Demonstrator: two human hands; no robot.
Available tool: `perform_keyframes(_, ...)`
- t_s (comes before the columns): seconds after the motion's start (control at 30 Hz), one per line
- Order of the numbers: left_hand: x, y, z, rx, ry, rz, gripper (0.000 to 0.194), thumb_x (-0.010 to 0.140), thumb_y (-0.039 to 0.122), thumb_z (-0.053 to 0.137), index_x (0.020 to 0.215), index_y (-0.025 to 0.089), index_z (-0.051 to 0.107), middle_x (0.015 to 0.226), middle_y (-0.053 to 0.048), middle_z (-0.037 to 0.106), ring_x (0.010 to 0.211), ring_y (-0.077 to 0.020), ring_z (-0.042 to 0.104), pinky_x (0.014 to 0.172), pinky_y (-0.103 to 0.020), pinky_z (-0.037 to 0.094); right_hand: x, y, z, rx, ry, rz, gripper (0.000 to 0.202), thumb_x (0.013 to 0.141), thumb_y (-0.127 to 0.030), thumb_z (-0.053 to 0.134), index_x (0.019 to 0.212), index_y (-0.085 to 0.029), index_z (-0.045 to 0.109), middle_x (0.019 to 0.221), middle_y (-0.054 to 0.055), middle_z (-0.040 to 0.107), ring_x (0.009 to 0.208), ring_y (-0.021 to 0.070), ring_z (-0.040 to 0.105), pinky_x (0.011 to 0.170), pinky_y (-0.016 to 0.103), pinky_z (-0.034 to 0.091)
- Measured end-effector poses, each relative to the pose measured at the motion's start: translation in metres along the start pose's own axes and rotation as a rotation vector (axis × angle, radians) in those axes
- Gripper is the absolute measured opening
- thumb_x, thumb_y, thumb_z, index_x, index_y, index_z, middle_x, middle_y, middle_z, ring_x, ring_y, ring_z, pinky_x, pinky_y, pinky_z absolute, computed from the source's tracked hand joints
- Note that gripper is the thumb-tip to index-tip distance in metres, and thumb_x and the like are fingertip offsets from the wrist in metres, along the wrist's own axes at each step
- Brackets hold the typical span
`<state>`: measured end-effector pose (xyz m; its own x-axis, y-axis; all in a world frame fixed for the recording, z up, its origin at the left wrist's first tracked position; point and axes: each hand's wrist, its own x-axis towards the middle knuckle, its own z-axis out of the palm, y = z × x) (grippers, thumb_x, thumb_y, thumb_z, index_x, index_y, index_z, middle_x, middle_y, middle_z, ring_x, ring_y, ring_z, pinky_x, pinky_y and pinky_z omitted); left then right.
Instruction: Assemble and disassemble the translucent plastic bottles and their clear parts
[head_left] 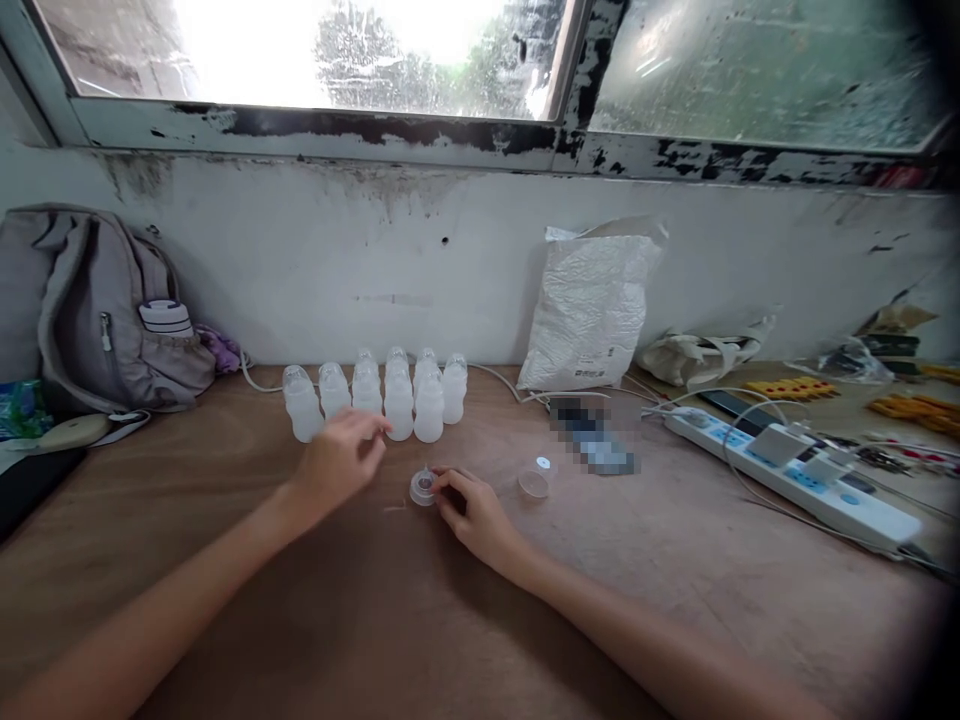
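Brown wood runs wide between my forearms, so the tabletop (420, 630) leaves me room on the near side; its far edge ends against the scuffed white wall (315, 270). Near the middle sits a translucent ring-shaped nipple collar (421, 490), round and stepped, with a small peak. My right hand (474, 515) is half curled, its fingertips at the collar's right edge; whether they grip or only touch it, I can't make out. My left hand (341, 455) is raised in front of the frosted baby bottles (429, 412), fingers loosely bent, and I can't see whether they pinch anything. Those bottles stand upright in a cluster, waisted and milky under clear domes. Right of my right hand lies a clear plastic cup-like cap (534, 486). Farther right, a pixelated dark object (596, 440), a crinkled white mailer (589, 305) and a white power strip (787, 480) with trailing cables take up space. A grey backpack (112, 310) fills the far left corner.
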<state>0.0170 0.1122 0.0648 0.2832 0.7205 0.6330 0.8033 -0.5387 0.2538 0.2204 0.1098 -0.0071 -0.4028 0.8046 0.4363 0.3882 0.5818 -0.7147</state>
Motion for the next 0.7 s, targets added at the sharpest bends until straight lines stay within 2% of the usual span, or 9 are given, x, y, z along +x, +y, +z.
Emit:
perform_keyframes(0.07,0.030,-0.017,-0.028,0.068,0.144,-0.110,0.019,0.075,0.020,0.044,0.088,0.019,0.058,0.087,-0.003,0.063,0.077,-0.0152,0.056,0.074,-0.028,0.044,0.000,0.000,0.000,0.011,0.005,-0.004,0.022,0.069,-0.003,0.044,0.080,-0.018,0.056,0.100,0.007,0.057,0.095,0.0167,0.054,0.082,0.030,0.041)
perform_keyframes(0.13,0.065,-0.040,-0.053,0.109,0.188,-0.186,0.021,0.075,0.025,0.044,0.089,0.019,0.059,0.085,-0.002,0.064,0.074,-0.0141,0.058,0.071,-0.025,0.045,0.000,-0.001,0.000,0.019,0.013,-0.008,0.022,0.069,-0.003,0.044,0.079,-0.018,0.056,0.099,0.007,0.058,0.092,0.0166,0.055,0.081,0.030,0.042)
perform_keyframes(0.17,0.082,-0.053,-0.062,0.129,0.184,-0.224,0.022,0.074,0.026,0.045,0.088,0.019,0.060,0.083,-0.002,0.064,0.074,-0.0140,0.058,0.070,-0.025,0.045,0.000,-0.002,-0.001,0.024,0.017,-0.008,0.021,0.069,-0.003,0.044,0.079,-0.018,0.056,0.098,0.007,0.058,0.091,0.0166,0.055,0.080,0.030,0.042)
perform_keyframes(0.23,0.111,-0.081,-0.071,0.171,0.038,-0.338,0.025,0.069,0.029,0.049,0.086,0.018,0.062,0.083,-0.003,0.065,0.075,-0.0155,0.059,0.070,-0.025,0.044,0.000,-0.003,-0.001,0.042,0.030,0.002,0.021,0.069,-0.004,0.044,0.078,-0.018,0.056,0.094,0.006,0.059,0.089,0.0166,0.055,0.078,0.030,0.043)
perform_keyframes(0.33,0.136,-0.118,-0.067,0.193,-0.387,-0.502,0.034,0.062,0.032,0.054,0.091,0.017,0.063,0.092,-0.007,0.065,0.081,-0.0200,0.059,0.065,-0.024,0.045,-0.001,-0.007,-0.002,0.086,0.054,0.022,0.021,0.071,-0.004,0.041,0.078,-0.018,0.055,0.090,0.005,0.059,0.086,0.0159,0.056,0.074,0.028,0.044)
perform_keyframes(0.4,0.139,-0.136,-0.058,0.206,-0.598,-0.605,0.045,0.058,0.033,0.057,0.099,0.014,0.060,0.099,-0.012,0.062,0.083,-0.0237,0.059,0.058,-0.025,0.045,-0.001,-0.010,-0.003,0.102,0.073,0.026,0.021,0.070,-0.004,0.041,0.077,-0.018,0.054,0.089,0.005,0.059,0.085,0.0154,0.056,0.074,0.027,0.044)
perform_keyframes(0.43,0.139,-0.143,-0.053,0.215,-0.653,-0.620,0.048,0.057,0.034,0.057,0.100,0.013,0.059,0.099,-0.013,0.062,0.083,-0.0248,0.058,0.055,-0.025,0.045,-0.002,-0.011,-0.003,0.103,0.078,0.024,0.021,0.070,-0.003,0.041,0.077,-0.018,0.054,0.088,0.005,0.059,0.085,0.0151,0.056,0.074,0.027,0.044)
perform_keyframes(0.53,0.132,-0.152,-0.042,0.194,-0.719,-0.614,0.044,0.055,0.032,0.057,0.094,0.014,0.063,0.091,-0.011,0.065,0.078,-0.0234,0.060,0.055,-0.024,0.045,-0.002,-0.011,-0.004,0.098,0.076,0.015,0.023,0.068,-0.002,0.041,0.076,-0.018,0.053,0.087,0.004,0.059,0.084,0.0149,0.056,0.074,0.027,0.044)
perform_keyframes(0.7,0.122,-0.148,-0.031,0.211,-0.715,-0.567,0.032,0.054,0.028,0.055,0.081,0.015,0.067,0.076,-0.006,0.068,0.068,-0.0187,0.062,0.059,-0.022,0.044,-0.002,-0.010,-0.005,0.094,0.060,-0.002,0.024,0.067,-0.001,0.040,0.077,-0.018,0.054,0.088,0.004,0.058,0.083,0.0152,0.055,0.071,0.026,0.044)
